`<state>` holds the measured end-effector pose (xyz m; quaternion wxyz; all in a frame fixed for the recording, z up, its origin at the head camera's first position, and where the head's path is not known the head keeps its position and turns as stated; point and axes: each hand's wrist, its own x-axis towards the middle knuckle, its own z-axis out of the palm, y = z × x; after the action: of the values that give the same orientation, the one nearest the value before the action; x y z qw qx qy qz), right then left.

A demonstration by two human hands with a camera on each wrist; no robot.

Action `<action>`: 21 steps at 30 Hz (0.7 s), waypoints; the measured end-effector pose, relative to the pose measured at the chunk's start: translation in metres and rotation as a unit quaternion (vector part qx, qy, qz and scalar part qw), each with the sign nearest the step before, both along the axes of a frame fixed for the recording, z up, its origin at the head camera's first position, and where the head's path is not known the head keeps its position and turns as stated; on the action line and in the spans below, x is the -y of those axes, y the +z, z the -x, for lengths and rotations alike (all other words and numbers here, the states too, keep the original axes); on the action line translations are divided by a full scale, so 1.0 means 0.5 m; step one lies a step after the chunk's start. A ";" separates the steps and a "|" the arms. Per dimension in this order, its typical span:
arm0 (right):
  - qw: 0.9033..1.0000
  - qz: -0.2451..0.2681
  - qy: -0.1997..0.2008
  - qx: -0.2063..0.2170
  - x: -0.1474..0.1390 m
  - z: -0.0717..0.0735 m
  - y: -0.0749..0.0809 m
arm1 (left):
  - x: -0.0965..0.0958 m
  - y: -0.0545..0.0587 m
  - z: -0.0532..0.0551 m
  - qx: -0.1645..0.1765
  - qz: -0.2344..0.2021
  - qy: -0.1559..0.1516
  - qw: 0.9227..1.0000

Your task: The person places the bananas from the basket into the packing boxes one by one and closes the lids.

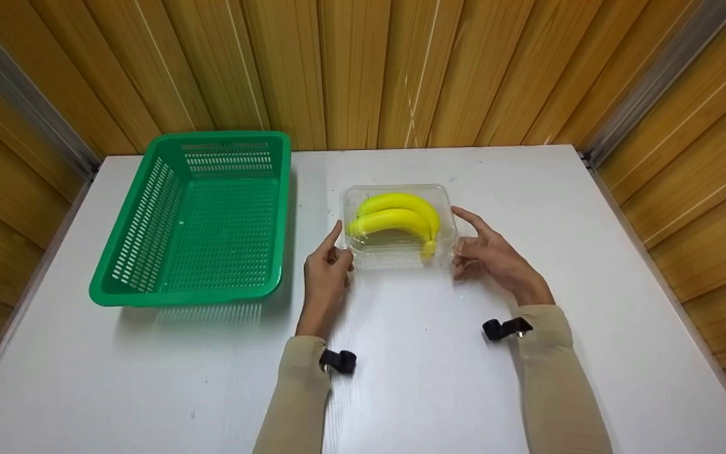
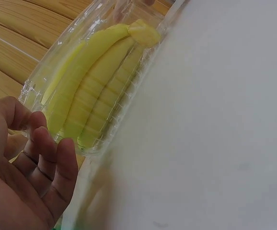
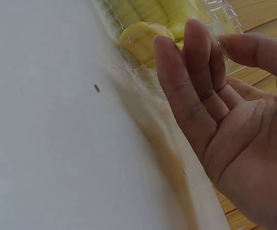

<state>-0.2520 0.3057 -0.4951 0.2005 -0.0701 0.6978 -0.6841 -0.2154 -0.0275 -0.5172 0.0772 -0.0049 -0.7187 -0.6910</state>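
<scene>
A clear plastic box (image 1: 383,257) with a bunch of yellow bananas (image 1: 396,221) inside sits at the middle of the table, toward the back. My left hand (image 1: 325,274) pinches the box's near left corner between thumb and fingers, index finger stretched along the side. At the opposite side my right hand (image 1: 492,255) pinches the near right corner, its index finger reaching up the edge. The left wrist view shows the bananas (image 2: 95,86) through the ribbed wall, stem end away from that hand. From the right wrist, the stem end (image 3: 145,43) appears close to my fingers.
A green plastic basket (image 1: 186,297) with slotted walls stands to the left of the box on the white table (image 1: 413,378). Wood-patterned panels (image 1: 350,69) rise behind the table and along both sides.
</scene>
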 end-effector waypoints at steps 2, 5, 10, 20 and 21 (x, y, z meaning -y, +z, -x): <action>1.000 -0.002 -0.001 0.001 0.001 0.000 -0.002 | 0.001 -0.001 0.000 0.002 0.000 0.000 1.000; 1.000 -0.001 -0.002 -0.001 0.002 0.003 -0.001 | 0.001 -0.001 0.002 0.005 0.000 0.002 1.000; 1.000 0.008 -0.002 -0.007 0.005 0.008 -0.002 | 0.002 -0.002 0.008 0.000 0.012 0.007 1.000; 1.000 -0.009 -0.015 0.008 0.013 0.007 -0.006 | 0.003 0.001 0.005 0.001 0.097 0.024 0.995; 1.000 -0.015 -0.017 0.008 0.012 0.007 -0.004 | 0.004 0.003 0.005 0.004 0.108 0.026 0.994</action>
<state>-0.2556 0.2995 -0.4973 0.1958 -0.0496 0.7072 -0.6775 -0.2179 -0.0294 -0.5158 0.0909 0.0085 -0.7895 -0.6070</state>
